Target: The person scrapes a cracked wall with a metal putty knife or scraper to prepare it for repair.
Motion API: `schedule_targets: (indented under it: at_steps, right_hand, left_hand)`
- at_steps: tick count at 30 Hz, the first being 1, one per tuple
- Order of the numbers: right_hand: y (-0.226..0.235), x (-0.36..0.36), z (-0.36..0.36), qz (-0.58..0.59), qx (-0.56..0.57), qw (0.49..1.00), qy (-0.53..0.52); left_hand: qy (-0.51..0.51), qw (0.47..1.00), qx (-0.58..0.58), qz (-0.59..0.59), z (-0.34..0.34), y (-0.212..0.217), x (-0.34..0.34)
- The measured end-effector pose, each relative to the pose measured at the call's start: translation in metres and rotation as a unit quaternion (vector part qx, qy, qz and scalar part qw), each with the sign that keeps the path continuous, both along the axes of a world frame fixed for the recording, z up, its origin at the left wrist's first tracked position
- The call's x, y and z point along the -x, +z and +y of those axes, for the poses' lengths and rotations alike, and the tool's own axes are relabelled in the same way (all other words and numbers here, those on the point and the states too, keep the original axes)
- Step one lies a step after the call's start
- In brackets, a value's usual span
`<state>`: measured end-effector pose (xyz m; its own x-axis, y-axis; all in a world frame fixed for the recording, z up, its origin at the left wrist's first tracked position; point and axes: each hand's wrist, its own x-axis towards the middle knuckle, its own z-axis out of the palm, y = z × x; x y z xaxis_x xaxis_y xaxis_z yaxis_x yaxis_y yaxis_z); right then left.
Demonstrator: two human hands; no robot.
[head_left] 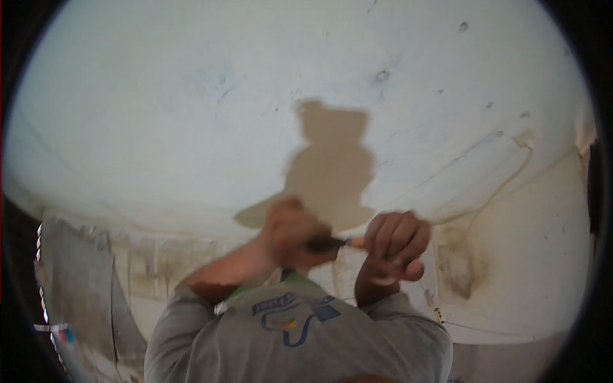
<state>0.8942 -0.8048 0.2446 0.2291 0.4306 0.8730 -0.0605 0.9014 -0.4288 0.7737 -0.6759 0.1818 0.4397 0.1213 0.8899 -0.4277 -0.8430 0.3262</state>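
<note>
In front of my chest, both hands are close together at a tool point(359, 242) with a short light wooden handle and a pale metal collar. A dark part extends from its collar to the left; blur and my fingers hide its shape, so its exact kind cannot be made out. My right hand point(399, 242) is closed round the handle, fingers curled. My left hand point(292, 231), smeared by motion, is curled at the dark end and seems to grip it. My forearms are bent inward from a grey shirt point(255, 345) with a coloured print.
A large pale wall point(191, 115) bears scuffs, small holes and a dark shadow point(329, 166). Stained patches point(463, 262) mark its lower part. On the right a cable point(511, 182) hangs from a small fixture point(523, 138). A grey panel point(80, 281) stands at left.
</note>
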Motion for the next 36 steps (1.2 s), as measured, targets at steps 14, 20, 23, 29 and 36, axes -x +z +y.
schedule_targets:
  at_steps: [14,20,23,29,36]
  right_hand:
    - [0.027,-0.108,0.046,-0.042,0.107,0.958,-0.261]
    - [0.04,-0.117,0.026,-0.043,0.39,0.92,0.003]
    - [0.039,-0.109,0.02,0.001,0.462,0.878,0.125]
    - [-0.011,-0.122,-0.014,-0.49,0.092,0.795,-0.346]
    - [-0.011,-0.053,0.099,-0.298,-0.049,0.95,0.077]
  left_hand:
    - [0.328,0.918,0.187,-0.125,-0.032,-0.05,-0.016]
    - [0.349,0.866,0.344,-0.097,-0.075,-0.063,0.013]
    - [0.347,0.857,0.353,-0.14,-0.088,-0.059,0.012]
    - [0.371,0.836,0.391,-0.104,-0.114,-0.076,0.024]
    - [0.431,0.847,0.31,-0.01,-0.113,-0.052,0.023]
